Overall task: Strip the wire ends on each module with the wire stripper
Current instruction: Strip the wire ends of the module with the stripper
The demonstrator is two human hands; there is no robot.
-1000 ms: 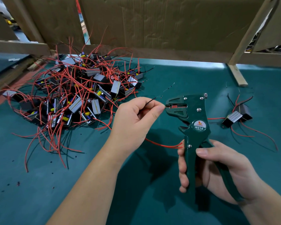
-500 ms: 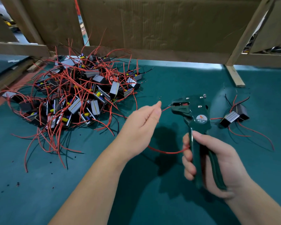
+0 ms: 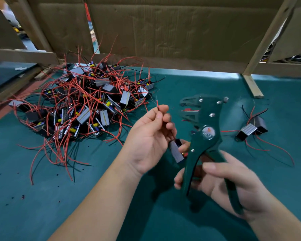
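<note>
My left hand (image 3: pixel 150 136) pinches a red wire (image 3: pixel 157 104) between thumb and forefinger, its tip sticking up with a fine bare strand above. That wire belongs to a small grey and black module (image 3: pixel 176 150) hanging between my hands. My right hand (image 3: pixel 224 181) grips the handles of the dark green wire stripper (image 3: pixel 205 136). Its jaws point left and stand apart, with nothing in them. The wire tip is left of the jaws and clear of them.
A big heap of modules with red and black wires (image 3: pixel 87 108) lies at the left on the teal mat (image 3: pixel 42 206). One module (image 3: pixel 250 130) with its wires lies at the right. Cardboard and wooden slats (image 3: pixel 252 86) wall off the back.
The red wire has come out of the stripper jaws and my left hand has drawn it back to the left. The jaws have opened, and the module has come up between my hands.
</note>
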